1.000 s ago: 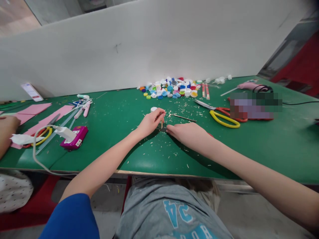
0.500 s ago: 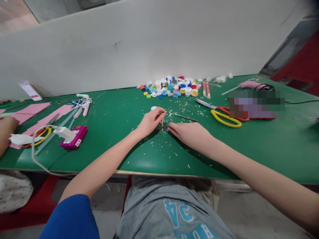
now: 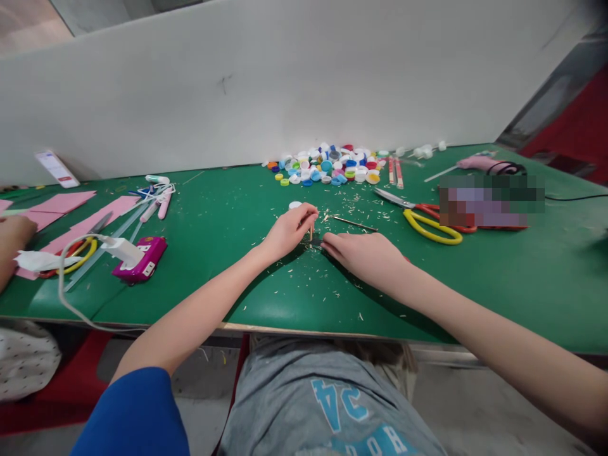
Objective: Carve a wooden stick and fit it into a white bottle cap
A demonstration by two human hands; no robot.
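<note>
In the middle of the green table (image 3: 199,272), my left hand (image 3: 289,231) pinches a thin wooden stick (image 3: 311,233) that stands upright, its lower end near the tabletop. My right hand (image 3: 365,252) is closed on a small dark blade (image 3: 315,243), held low against or beside the foot of the stick; its grip hides most of it. Pale wood shavings (image 3: 327,284) are scattered around both hands. A white cap (image 3: 294,205) sits just behind my left hand. Beyond my right hand lies a thin metal rod (image 3: 354,223).
Colourful bottle caps (image 3: 327,168) are heaped against the white partition (image 3: 266,88). Scissors (image 3: 434,227) and a pink glue gun (image 3: 482,163) lie right. At left are a purple power socket (image 3: 142,261), pink paper (image 3: 61,208), more scissors (image 3: 85,258) and a co-worker's hand (image 3: 14,240).
Both hands keep nearly the same pose around the stick and blade. The view has shifted very slightly. The co-worker's hand at the left edge has moved a little.
</note>
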